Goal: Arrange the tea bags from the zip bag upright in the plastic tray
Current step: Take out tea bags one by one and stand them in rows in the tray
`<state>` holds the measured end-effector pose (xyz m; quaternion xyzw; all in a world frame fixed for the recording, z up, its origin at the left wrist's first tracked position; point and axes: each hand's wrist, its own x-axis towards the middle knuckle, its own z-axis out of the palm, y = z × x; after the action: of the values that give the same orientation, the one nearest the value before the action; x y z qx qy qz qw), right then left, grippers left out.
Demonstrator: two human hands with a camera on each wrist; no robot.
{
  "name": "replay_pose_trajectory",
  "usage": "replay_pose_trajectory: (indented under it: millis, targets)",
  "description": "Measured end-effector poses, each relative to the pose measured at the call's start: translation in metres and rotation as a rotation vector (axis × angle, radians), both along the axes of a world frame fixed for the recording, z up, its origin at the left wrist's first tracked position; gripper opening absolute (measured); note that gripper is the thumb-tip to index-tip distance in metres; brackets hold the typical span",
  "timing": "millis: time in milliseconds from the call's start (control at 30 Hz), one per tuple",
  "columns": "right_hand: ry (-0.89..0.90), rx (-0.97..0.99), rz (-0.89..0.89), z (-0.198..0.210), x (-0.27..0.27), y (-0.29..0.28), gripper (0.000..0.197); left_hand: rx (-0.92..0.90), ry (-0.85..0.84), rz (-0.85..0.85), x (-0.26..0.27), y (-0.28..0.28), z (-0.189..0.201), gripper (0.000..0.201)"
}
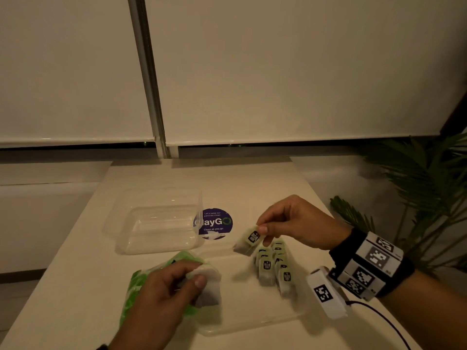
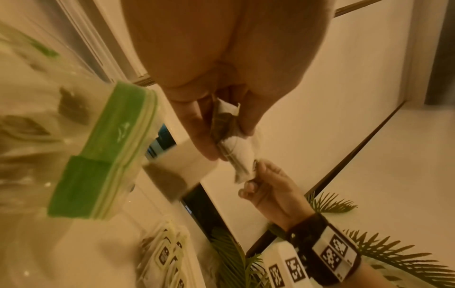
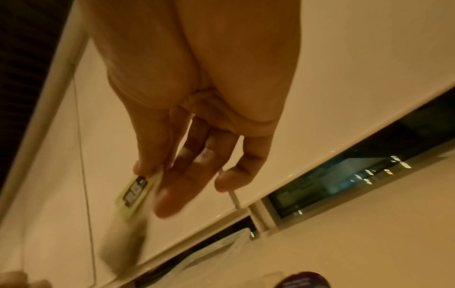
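Left hand (image 1: 161,294) pinches several tea bags at the zip bag (image 1: 141,286); right hand (image 1: 290,223) pinches one tea bag (image 1: 249,239) by its tag, just above the upright row (image 1: 274,266) in the plastic tray (image 1: 252,327). Light, floppy sachets, I'd judge; grip the stiffer tagged top.

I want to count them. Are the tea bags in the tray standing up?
Yes. The tea bags stand upright in rows inside the clear tray.
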<state>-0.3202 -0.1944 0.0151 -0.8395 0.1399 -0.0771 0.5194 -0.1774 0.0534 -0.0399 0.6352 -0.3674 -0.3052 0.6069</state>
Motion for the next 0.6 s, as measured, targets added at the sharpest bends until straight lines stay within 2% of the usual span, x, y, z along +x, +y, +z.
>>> replay_pose_trajectory:
  millis: [100,200,300,400,500,600]
  targets:
    - [0.076,-0.064,-0.030,-0.015,-0.007,-0.015,0.009,0.009,-0.037,0.045,0.005,0.003,-0.003,0.033]
    - [0.229,-0.271,-0.016,-0.037,-0.010,-0.029,0.006,0.004,-0.064,0.066,0.005,0.006,-0.001,0.039]
    - [0.431,-0.394,0.007,-0.066,-0.007,-0.032,0.007,0.004,-0.038,0.070,0.001,0.009,-0.001,0.035]
    - [0.534,-0.390,-0.003,-0.091,-0.002,-0.032,0.010,-0.014,-0.070,0.044,-0.002,0.007,-0.002,0.008]
    - [0.570,-0.373,-0.023,-0.104,0.000,-0.033,0.011,-0.007,-0.041,0.023,-0.003,0.006,-0.005,0.023]
    - [0.564,-0.370,-0.064,-0.109,0.003,-0.032,0.012,0.000,-0.013,0.024,-0.004,0.007,-0.003,0.025]
